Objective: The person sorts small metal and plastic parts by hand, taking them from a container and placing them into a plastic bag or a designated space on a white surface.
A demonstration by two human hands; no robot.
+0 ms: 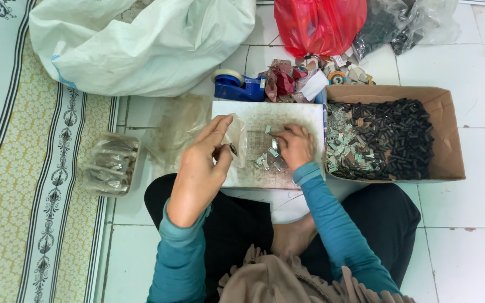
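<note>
My left hand (204, 163) holds a small clear plastic bag (236, 138) open over the left side of a worn white board (287, 115). My right hand (294, 147) rests on the board with its fingers pinched on small silver metal pieces (269, 159), several of which lie loose beside it. Both arms wear teal sleeves. I sit cross-legged on the tiled floor with the board in front of my knees.
A cardboard box (445, 134) of small black parts and silver pieces stands right of the board. A blue tape dispenser (238, 86), scraps, a red bag (318, 23), a white sack (141, 45) lie behind. A clear tub of filled bags (110, 164) sits left by a patterned mat.
</note>
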